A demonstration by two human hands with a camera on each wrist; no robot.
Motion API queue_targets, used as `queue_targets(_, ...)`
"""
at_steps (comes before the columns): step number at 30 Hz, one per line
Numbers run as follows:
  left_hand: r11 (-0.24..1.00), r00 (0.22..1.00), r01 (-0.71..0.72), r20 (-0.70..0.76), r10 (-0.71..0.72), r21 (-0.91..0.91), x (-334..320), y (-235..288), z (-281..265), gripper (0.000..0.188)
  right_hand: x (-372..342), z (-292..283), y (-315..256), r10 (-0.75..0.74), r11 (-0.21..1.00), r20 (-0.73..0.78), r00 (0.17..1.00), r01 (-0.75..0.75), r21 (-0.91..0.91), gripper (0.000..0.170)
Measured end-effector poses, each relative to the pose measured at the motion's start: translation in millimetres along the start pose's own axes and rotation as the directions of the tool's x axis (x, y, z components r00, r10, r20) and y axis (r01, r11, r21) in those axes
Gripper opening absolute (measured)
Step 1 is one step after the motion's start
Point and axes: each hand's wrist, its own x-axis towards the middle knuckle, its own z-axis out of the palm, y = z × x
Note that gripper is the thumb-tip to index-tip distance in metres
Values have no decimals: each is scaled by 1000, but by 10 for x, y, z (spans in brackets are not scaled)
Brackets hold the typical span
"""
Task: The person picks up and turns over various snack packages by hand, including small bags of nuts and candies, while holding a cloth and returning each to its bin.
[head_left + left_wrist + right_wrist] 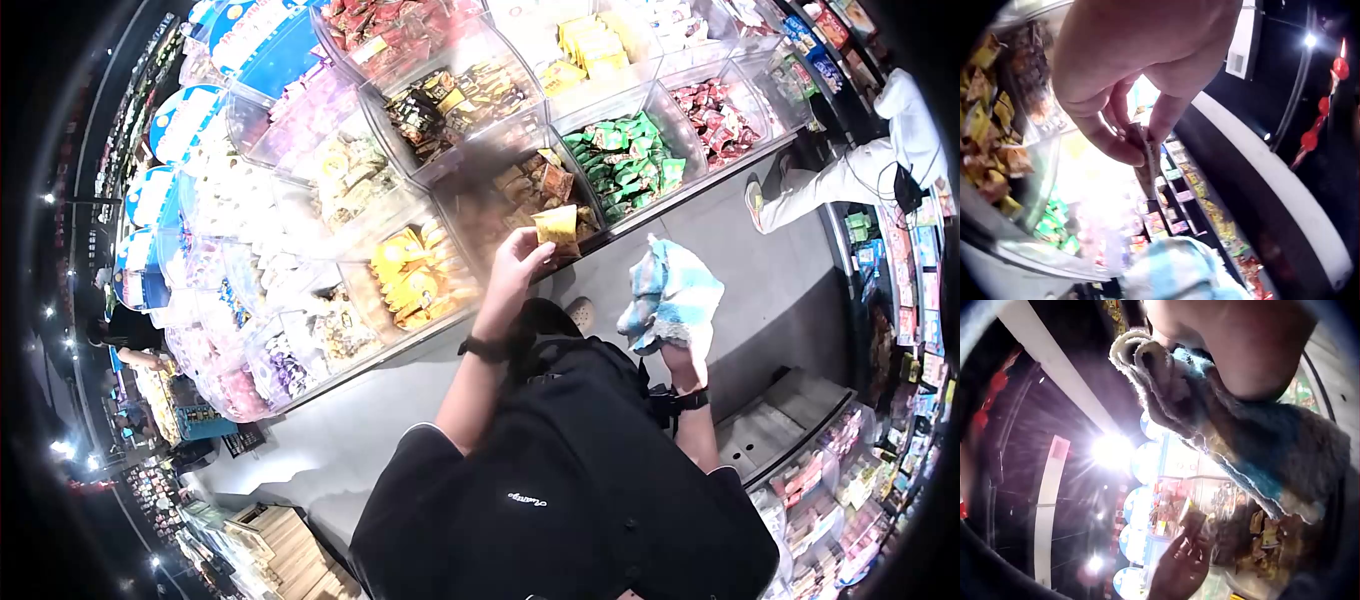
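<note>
Between thumb and fingers, my left hand (518, 262) pinches a small yellow-and-brown snack packet (557, 226) over the front edge of a clear bin (470, 205) of similar packets. From the left wrist, the packet (1147, 164) appears edge-on between the fingertips. My right hand (682, 362) grips a blue-and-white checked cloth (675, 295), out over the aisle to the right. Folded and fuzzy-edged, the cloth (1260, 447) hangs from the hand (1235, 350) in the right wrist view and hides most of its fingers.
Bins of green packets (625, 160), yellow packets (420, 275) and red packets (715, 120) adjoin. The counter's front edge (690, 193) runs along the grey floor (770, 265). Another person's leg (830, 185) is at the right, near shelves (900, 270). A grey step-like unit (785, 425) stands behind the right arm.
</note>
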Motion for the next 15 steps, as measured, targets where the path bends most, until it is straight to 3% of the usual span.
queue_targets(1, 990, 998, 13, 70, -4, -137, -147, 148, 131, 36, 38, 6, 56, -40, 975, 99, 994, 60, -215, 35)
queue_targets(2, 989, 996, 13, 89, 1, -147, -249, 214, 221, 35, 45, 166, 17, -201, 807, 383, 902, 374, -457, 40)
queue_targets(3, 988, 994, 12, 108, 5, -156, -331, 263, 314, 35, 34, 310, -22, -230, 508, 664, 711, 670, -541, 46)
queue_targets(4, 984, 992, -53, 101, 71, -171, -405, 320, 443, 38, 51, 360, 128, -210, 666, 538, 817, 522, -533, 49)
queue_targets(5, 988, 991, -61, 106, 77, -145, -465, 334, 519, 43, 40, 402, 177, -318, 526, 644, 696, 695, -491, 46)
queue_targets(7, 992, 987, -128, 98, 127, 3, -386, 132, 564, 51, 99, 569, 316, -201, 755, 500, 842, 458, -469, 47)
queue_targets(8, 989, 987, -90, 125, 105, -118, -382, 107, 601, 54, 159, 569, 335, -190, 738, 542, 818, 483, -470, 42)
queue_targets(9, 1000, 990, -14, 141, 17, -22, -370, 125, 567, 55, 214, 587, 348, -178, 722, 584, 792, 509, -469, 39)
queue_targets(10, 983, 988, -90, 135, 69, 158, -354, 57, 556, 57, 265, 613, 356, -166, 706, 624, 764, 534, -466, 38)
queue_targets(12, 841, 958, -286, 122, 259, 460, -365, 62, 639, 63, 273, 726, 387, -101, 940, 542, 834, 259, -223, 37)
queue_targets(15, 800, 952, -299, 104, 288, 519, -335, 57, 602, 63, 258, 914, 347, 36, 990, 475, 879, -96, 103, 37)
